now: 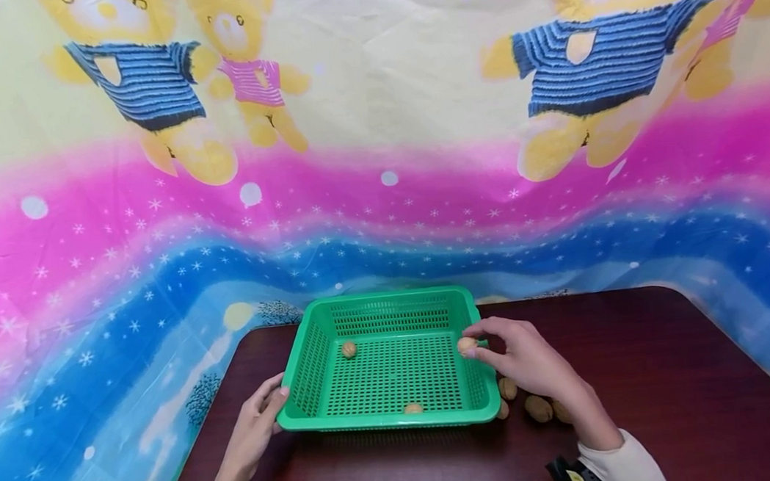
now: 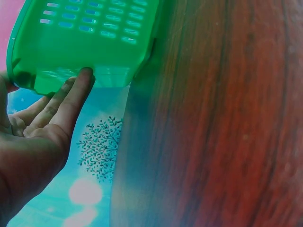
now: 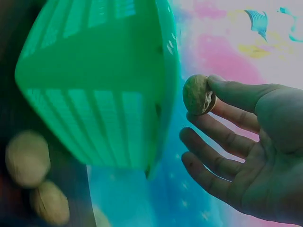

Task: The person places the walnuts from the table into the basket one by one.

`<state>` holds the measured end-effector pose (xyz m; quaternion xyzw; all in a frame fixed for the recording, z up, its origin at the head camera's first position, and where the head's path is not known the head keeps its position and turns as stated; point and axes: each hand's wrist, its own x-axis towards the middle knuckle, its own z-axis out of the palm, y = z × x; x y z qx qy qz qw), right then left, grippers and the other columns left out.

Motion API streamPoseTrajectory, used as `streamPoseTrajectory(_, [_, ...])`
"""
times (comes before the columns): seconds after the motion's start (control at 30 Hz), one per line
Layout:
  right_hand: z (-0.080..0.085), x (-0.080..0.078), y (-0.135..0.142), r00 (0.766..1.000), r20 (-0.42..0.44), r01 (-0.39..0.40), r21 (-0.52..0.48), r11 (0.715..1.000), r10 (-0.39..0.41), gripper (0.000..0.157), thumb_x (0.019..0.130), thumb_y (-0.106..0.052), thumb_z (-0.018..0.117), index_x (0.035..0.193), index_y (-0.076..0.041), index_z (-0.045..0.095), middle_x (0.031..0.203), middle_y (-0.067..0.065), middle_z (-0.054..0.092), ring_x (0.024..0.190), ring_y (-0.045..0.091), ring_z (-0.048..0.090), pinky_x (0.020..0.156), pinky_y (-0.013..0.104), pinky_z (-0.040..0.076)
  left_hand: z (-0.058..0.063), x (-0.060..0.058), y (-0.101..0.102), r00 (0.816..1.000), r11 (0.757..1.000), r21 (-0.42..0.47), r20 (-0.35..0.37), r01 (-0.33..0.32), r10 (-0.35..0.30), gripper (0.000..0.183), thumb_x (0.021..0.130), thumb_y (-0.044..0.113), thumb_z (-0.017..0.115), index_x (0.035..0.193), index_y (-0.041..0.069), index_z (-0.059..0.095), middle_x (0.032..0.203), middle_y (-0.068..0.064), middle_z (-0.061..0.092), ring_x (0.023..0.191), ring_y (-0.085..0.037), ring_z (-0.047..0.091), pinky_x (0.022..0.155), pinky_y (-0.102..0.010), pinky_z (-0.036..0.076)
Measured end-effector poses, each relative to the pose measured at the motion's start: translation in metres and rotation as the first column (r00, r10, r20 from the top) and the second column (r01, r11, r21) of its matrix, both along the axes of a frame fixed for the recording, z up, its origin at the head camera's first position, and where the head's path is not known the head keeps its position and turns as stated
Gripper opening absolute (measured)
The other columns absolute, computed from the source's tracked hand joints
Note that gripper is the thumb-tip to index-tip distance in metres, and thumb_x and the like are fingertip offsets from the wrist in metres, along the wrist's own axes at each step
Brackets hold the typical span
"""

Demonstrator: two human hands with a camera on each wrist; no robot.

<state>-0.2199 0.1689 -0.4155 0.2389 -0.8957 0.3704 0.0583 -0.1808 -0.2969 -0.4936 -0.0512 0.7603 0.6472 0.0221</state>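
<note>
A green slotted plastic basket (image 1: 393,372) sits on the dark table. My left hand (image 1: 256,423) holds its left rim, thumb on the edge and fingers along the outer wall; in the left wrist view those fingers (image 2: 71,97) lie fairly straight against the green side. Over the basket's right edge, my right hand (image 1: 524,353) pinches a walnut (image 1: 467,346) between thumb and fingertips. In the right wrist view the same walnut (image 3: 198,94) shows a pale crack, and the other fingers are spread below it. Inside the basket lie one walnut (image 1: 348,350) at the back left and another (image 1: 413,409) near the front wall.
Several loose walnuts (image 1: 538,408) lie on the table just right of the basket, partly hidden under the right forearm. The reddish-brown table (image 1: 685,384) ends at a curtain (image 1: 384,218) printed with bears and snowflakes. A black wrist strap (image 1: 574,473) shows at the right sleeve.
</note>
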Motion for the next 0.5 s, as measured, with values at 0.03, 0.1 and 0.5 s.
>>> streamPoseTrajectory(0.03, [-0.001,-0.001,-0.004,1.000,0.002,-0.015,-0.003,1.000,0.015,0.029,0.101,-0.032,0.077,0.129,-0.022,0.076,0.121,-0.008,0.077,0.108,0.018,0.072,0.086,0.036,0.059,0.000,0.000,0.000,1.000,1.000,0.001,0.001,-0.001,0.001,0.057,0.115,0.038,0.053,0.163,0.010,0.043,0.152,-0.027,0.059,0.106,-0.018,0.078,0.082,-0.036,0.066])
streamPoseTrajectory(0.1, [-0.004,-0.004,-0.013,0.999,0.014,-0.046,-0.015,0.999,0.046,0.029,0.102,-0.032,0.076,0.128,-0.022,0.076,0.119,-0.008,0.077,0.104,0.016,0.072,0.082,0.033,0.058,0.000,-0.001,0.000,1.000,1.000,-0.001,0.001,-0.005,0.005,0.056,0.115,0.038,0.053,0.163,0.010,0.043,0.151,-0.027,0.060,0.106,-0.019,0.078,0.082,-0.036,0.066])
streamPoseTrajectory(0.5, [-0.016,-0.010,-0.058,0.985,0.062,-0.161,-0.018,0.987,0.161,0.027,0.102,-0.035,0.075,0.125,-0.021,0.078,0.125,-0.005,0.077,0.121,0.022,0.071,0.102,0.053,0.058,0.000,0.000,0.001,1.000,1.000,0.001,-0.005,-0.006,0.006,0.056,0.115,0.037,0.053,0.162,0.009,0.043,0.150,-0.028,0.060,0.105,-0.019,0.078,0.082,-0.037,0.066])
